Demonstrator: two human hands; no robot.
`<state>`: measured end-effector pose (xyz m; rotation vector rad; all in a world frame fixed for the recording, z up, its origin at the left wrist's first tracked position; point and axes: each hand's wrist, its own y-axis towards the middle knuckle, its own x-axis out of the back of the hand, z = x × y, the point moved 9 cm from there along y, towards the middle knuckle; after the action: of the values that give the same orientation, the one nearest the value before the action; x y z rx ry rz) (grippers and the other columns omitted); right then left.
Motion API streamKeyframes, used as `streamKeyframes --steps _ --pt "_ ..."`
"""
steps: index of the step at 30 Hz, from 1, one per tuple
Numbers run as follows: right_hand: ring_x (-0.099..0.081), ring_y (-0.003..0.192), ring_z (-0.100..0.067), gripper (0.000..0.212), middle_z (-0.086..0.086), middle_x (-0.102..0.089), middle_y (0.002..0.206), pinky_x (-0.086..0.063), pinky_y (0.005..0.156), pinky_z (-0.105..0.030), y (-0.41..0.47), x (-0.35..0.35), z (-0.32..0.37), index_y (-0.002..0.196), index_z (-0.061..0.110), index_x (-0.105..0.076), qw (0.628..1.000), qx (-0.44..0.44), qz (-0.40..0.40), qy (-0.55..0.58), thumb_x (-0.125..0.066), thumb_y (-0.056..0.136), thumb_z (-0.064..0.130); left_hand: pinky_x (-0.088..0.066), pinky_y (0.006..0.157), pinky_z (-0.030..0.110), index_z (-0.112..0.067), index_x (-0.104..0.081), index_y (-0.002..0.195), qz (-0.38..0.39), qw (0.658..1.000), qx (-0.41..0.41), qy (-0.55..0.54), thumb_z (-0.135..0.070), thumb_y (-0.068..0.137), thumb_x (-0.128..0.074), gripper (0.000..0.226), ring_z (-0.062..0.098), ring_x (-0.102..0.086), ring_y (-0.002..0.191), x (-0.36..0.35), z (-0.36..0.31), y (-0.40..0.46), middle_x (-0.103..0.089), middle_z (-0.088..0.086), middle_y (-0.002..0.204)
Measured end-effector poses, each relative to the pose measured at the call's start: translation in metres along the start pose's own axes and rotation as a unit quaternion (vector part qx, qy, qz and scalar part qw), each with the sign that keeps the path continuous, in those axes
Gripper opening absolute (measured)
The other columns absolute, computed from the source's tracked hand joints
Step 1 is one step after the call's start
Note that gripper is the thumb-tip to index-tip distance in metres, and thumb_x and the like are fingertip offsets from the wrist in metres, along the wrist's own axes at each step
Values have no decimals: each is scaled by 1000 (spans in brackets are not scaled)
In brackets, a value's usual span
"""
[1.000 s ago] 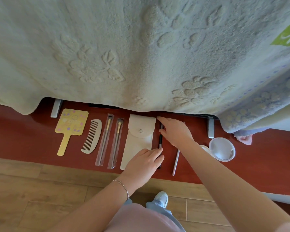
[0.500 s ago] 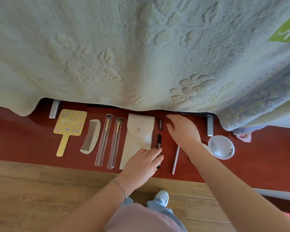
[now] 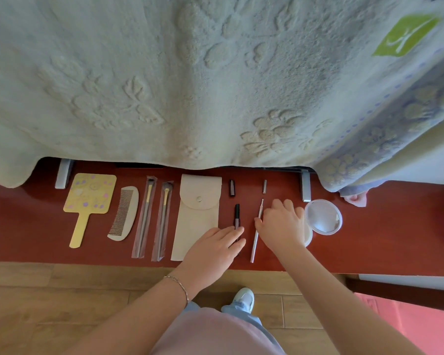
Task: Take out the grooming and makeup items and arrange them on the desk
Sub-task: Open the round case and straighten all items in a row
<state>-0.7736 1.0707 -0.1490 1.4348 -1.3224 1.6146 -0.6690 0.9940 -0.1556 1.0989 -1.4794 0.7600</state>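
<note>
The left hand is lying flat, fingers spread, over the black slim pen-shaped makeup stick on the red-brown wooden table. The right hand, fingers loosely apart, is touching the thin silver metal stick at its 9 o'clock, gripping nothing.

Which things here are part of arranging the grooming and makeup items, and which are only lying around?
Part of the job:
hand mirror
comb
two wrapped brushes
pouch
dark pencil and its cap
silver pencil and its cap
round compact

Just lying about:
blanket
pink cloth
</note>
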Motion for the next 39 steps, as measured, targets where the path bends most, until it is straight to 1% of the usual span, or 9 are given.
streamKeyframes --steps 6,14,18,21,25,30,33,36,39 --pt "-42 112 -22 37 1 -55 115 -30 92 -40 -6 -6 14 109 18 -66 1000 30 8 -6 -41 93 40 -53 82 27 -20 -72 100 -14 1000 2 -3 -27 66 -81 36 14 -66 99 8 1 -5 -68 1 115" --pt "-41 113 -21 37 1 -55 116 -31 94 -40 -7 -8 14 111 18 -64 999 41 14 -10 -41 93 40 -53 82 29 -19 -72 102 -14 1000 19 6 -31 66 -81 39 15 -66 99 9 6 -8 -68 1 115" --pt "-42 111 -21 41 0 -55 115 -33 95 -40 -6 -10 13 108 18 -65 999 35 16 -7 -39 93 45 -51 89 33 -21 -69 107 -13 999 35 9 -34 70 -77 40 20 -63 108 8 7 -8 -66 2 119" --pt "-44 105 -22 43 -1 -57 108 -35 90 -39 0 -2 4 100 16 -67 1000 9 -9 21 -36 92 46 -48 93 35 -21 -67 109 -14 999 40 9 -35 74 -72 38 22 -59 114 10 8 -7 -64 2 122" --pt "-46 104 -30 42 -9 -60 105 -36 88 -40 30 12 -17 101 9 -67 997 -43 -39 51 -41 91 39 -42 100 37 -22 -65 113 -25 999 14 15 -35 80 -66 35 23 -54 121 15 1 -2 -62 0 124" --pt "-49 108 -33 46 -16 -63 107 -38 88 -40 67 8 -27 106 3 -63 994 -74 -13 81 -37 94 39 -41 104 41 -25 -63 117 -19 998 -55 12 -29 83 -63 34 21 -49 126 15 -22 8 -59 0 129" --pt "-51 105 -33 41 -15 -65 104 -38 81 -37 75 4 -22 102 5 -64 994 -70 -6 81 -37 93 36 -42 102 43 -28 -64 114 -7 997 -76 -12 -38 82 -63 33 19 -48 127 10 -30 9 -59 -1 130" --pt "-52 104 -32 37 -14 -66 103 -37 79 -36 80 1 -13 98 7 -65 994 -54 -2 98 -39 93 34 -40 102 42 -30 -64 113 22 995 -98 -1 -53 73 -67 46 16 -48 127 1 -35 7 -59 -1 130" --pt "-52 104 -32 37 -13 -66 102 -37 81 -36 83 2 -2 97 8 -64 995 -25 -6 97 -40 94 36 -41 100 41 -28 -64 114 41 994 -98 15 -53 68 -72 53 15 -50 125 -6 -36 7 -60 -1 129"
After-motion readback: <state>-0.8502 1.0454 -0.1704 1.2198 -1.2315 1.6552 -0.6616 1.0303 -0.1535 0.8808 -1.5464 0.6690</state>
